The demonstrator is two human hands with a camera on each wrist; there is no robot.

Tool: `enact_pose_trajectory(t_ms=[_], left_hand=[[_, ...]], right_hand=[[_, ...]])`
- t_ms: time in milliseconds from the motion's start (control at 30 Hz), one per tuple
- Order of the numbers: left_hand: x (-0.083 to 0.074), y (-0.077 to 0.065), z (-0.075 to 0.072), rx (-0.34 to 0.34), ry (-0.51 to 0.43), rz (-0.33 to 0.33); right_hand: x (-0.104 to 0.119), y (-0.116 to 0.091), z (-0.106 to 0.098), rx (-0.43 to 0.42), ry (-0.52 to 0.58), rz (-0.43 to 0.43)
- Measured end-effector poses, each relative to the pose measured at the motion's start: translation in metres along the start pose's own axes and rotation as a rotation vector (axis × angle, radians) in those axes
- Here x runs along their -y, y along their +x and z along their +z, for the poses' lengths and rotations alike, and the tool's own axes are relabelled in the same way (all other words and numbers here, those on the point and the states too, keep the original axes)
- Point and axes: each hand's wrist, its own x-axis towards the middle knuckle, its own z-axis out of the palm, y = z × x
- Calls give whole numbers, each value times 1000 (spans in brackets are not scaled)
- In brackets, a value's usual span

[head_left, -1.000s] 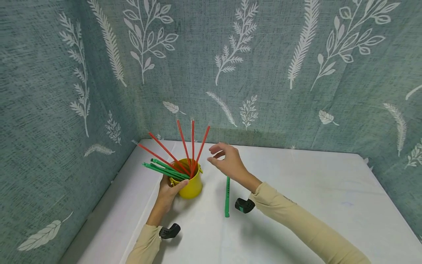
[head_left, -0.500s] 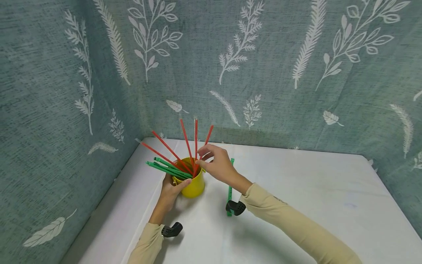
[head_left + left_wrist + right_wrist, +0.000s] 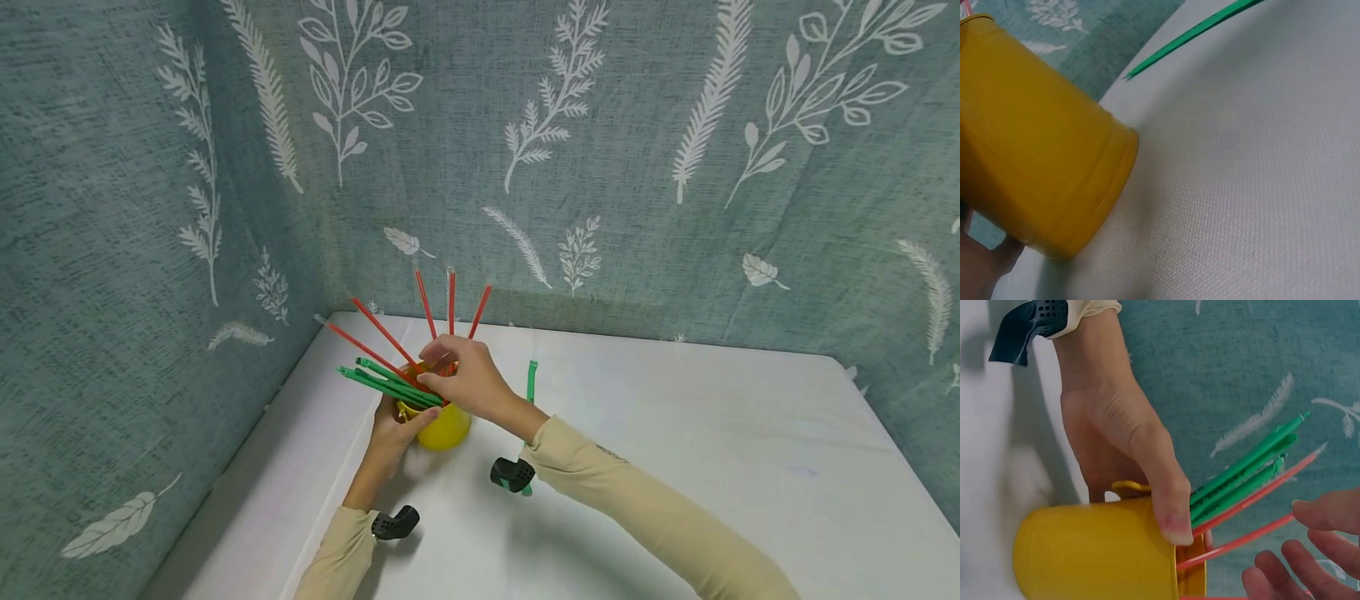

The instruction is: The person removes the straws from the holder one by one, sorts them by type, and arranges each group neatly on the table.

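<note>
A small yellow bucket [image 3: 444,431] stands on the white table, tilted slightly or upright; I cannot tell which. My left hand [image 3: 392,435] grips its left side, thumb [image 3: 1172,509] over the rim. Several thin red straws [image 3: 381,323], some with clear wrapper ends, fan out of the bucket. Several slim green sticks [image 3: 386,385] with dark marks lean out to the left. Over the bucket mouth, my right hand [image 3: 474,379] reaches among the straws, its thumb and fingers bent but apart. In the right wrist view its thumb is beside a red straw [image 3: 1235,545].
One loose green stick [image 3: 531,382] lies on the white table [image 3: 675,433] right of the bucket, partly behind the right wrist and its black camera [image 3: 513,474]. Leaf-patterned green cloth [image 3: 622,292] hangs behind and at the left.
My right hand has moved left from beside the bucket to above its mouth, among the straws. The left hand keeps its hold on the bucket. The head view has shifted slightly.
</note>
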Motion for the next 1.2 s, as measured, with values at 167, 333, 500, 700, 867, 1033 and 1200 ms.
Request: enact_pose_trajectory(t_ms=[167,333,500,700,867,1033,1200], left_hand=[[3,-1,1,4,24,-11],[24,5,-3,-4,-5,-1],[34,4,-4,-24,-13,24],[34,3,-3,-36,-14,25],[30,6,-5,-56,16,23],[30,7,-5,-41,-20,29],[32,8,-4,-46,-25,31]], right_hand=[[0,4,9,37,0,-6],[-4,6,19,58,9,-5],[-8,8,31,78,13,5],[-10,10,45,71,-8,28],[-11,14,53,59,-20,11],[-10,14,53,52,-52,-2],[-16,13,53,49,-50,2]])
